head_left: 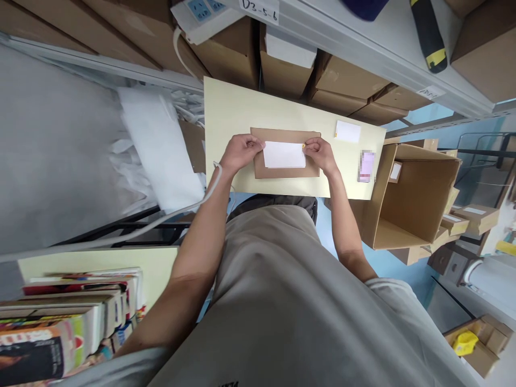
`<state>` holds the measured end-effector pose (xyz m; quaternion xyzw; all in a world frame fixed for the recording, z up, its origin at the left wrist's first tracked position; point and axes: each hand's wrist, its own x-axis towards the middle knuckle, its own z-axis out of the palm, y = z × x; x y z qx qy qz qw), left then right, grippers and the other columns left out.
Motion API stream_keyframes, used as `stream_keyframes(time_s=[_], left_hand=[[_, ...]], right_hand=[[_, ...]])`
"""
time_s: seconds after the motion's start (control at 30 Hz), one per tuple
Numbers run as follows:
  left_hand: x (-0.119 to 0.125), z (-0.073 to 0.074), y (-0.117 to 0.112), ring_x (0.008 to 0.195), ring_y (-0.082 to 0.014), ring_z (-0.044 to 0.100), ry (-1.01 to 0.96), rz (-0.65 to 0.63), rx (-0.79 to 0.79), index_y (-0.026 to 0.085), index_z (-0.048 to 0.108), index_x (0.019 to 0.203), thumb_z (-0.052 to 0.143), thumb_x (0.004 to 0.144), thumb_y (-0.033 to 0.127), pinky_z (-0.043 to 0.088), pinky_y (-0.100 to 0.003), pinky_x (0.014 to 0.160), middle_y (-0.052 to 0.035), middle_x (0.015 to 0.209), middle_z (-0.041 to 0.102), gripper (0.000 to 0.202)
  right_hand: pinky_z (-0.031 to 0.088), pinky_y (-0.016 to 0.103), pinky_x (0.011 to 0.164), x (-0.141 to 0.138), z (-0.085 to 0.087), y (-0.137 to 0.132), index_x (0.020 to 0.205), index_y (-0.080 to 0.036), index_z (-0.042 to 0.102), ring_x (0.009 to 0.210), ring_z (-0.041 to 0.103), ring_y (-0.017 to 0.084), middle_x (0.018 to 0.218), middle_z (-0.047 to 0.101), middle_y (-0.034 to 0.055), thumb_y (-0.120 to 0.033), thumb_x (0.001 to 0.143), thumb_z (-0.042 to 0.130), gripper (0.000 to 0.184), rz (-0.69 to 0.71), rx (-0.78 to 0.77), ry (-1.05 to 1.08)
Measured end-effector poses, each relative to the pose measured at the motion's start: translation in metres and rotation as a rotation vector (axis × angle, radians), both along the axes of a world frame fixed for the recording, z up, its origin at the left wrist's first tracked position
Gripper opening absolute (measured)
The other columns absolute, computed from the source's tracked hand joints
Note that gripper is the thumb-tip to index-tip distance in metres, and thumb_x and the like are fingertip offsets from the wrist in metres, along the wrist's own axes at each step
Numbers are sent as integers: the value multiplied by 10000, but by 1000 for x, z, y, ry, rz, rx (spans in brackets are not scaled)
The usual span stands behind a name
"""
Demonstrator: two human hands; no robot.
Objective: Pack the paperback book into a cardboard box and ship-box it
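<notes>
A flat brown cardboard piece (pixel 287 173), perhaps a thin parcel, lies on the pale yellow tabletop (pixel 242 102). Over its middle is a white paper label (pixel 284 155). My left hand (pixel 243 150) pinches the label's upper left corner. At the upper right corner, beside a small yellow mark, the fingers of my right hand (pixel 319 152) pinch the label too. Whether the label is stuck down or only resting there I cannot tell. Farther right on the tabletop lies another white label (pixel 347 131), and below it a pinkish, blurred-out item (pixel 366 166).
An open cardboard box (pixel 411 199) stands right of the table. Shelves with brown boxes (pixel 290 72) and a power strip (pixel 205 16) run along the back. A white cable (pixel 161 215) crosses by my left forearm. Books (pixel 80 312) are stacked at lower left, beyond white wrapping sheets (pixel 157 145).
</notes>
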<state>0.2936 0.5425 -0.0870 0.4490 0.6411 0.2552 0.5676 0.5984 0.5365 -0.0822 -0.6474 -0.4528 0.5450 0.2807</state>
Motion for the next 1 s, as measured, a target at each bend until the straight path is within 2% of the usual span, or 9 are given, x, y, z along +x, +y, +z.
stream_keyframes(time_s=[0.23,0.6,0.8,1.0], left_hand=[[2,-5,-2,900,-236,714,7,-6,36,203,784,823,826,837,238,602,-373,913,-69,946,822,57],[3,-5,-4,882,-238,668,36,-21,62,218,793,856,810,824,283,581,-349,860,-53,872,764,74],[3,-8,-4,873,-228,672,28,-15,68,211,789,845,807,829,276,567,-344,867,-64,906,782,69],[3,-9,-5,839,-226,654,68,-32,94,225,803,870,787,830,267,559,-346,858,-47,853,759,60]], right_hand=[[637,452,1019,-1,2,-4,1057,-258,675,974,763,240,951,811,30,-422,818,942,394,8,13,-25],[620,417,978,-3,-2,-3,1045,-253,671,954,742,234,914,773,25,-402,821,959,394,-6,16,-31],[627,408,977,-3,-1,-3,1028,-256,669,919,735,220,905,783,11,-369,816,957,374,-18,8,-25],[613,386,954,-4,-2,-4,1021,-267,659,895,714,205,894,765,-7,-394,815,946,375,-15,19,-41]])
